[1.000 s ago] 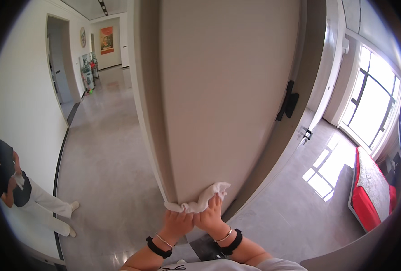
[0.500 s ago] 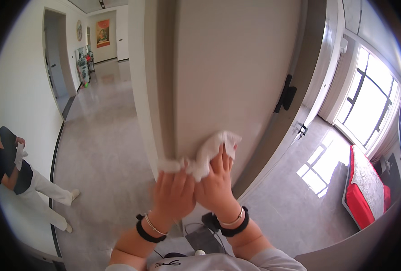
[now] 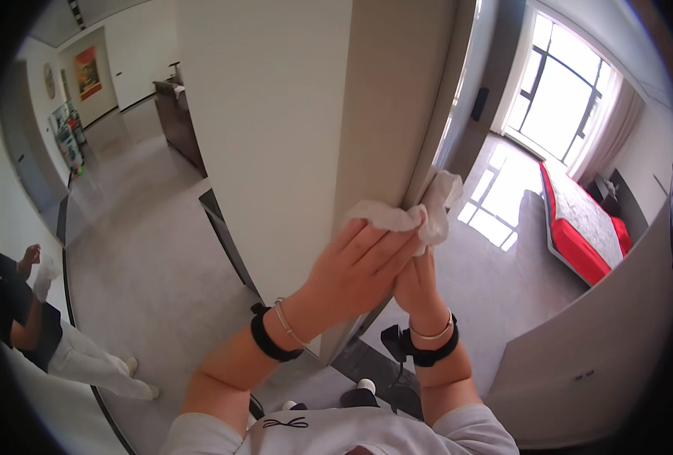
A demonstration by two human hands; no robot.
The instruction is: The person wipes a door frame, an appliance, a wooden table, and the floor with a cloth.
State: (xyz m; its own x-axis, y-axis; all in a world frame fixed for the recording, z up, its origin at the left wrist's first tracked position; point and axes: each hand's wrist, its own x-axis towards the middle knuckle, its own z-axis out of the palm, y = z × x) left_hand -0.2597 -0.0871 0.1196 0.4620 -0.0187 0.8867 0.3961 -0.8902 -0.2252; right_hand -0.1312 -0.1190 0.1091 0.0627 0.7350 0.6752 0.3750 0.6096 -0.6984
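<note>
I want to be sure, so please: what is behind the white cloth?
The door frame shows above the white cloth; the part directly behind it is covered and cannot be seen.

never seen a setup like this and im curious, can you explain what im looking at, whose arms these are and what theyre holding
There is no machine here, just a person's bare hands. The camera sits on that person's head and looks down, so the forearms rise from the lower edge; its fisheye lens bends straight lines.

The left hand and right hand meet at a white cloth, up at the edge of a door frame. The cloth hides some fingertips, so how each hand grips it is unclear. Each wrist wears a black band.

To the right is a room with a bed and a bright window. At far left stands another person, holding something white.
</note>
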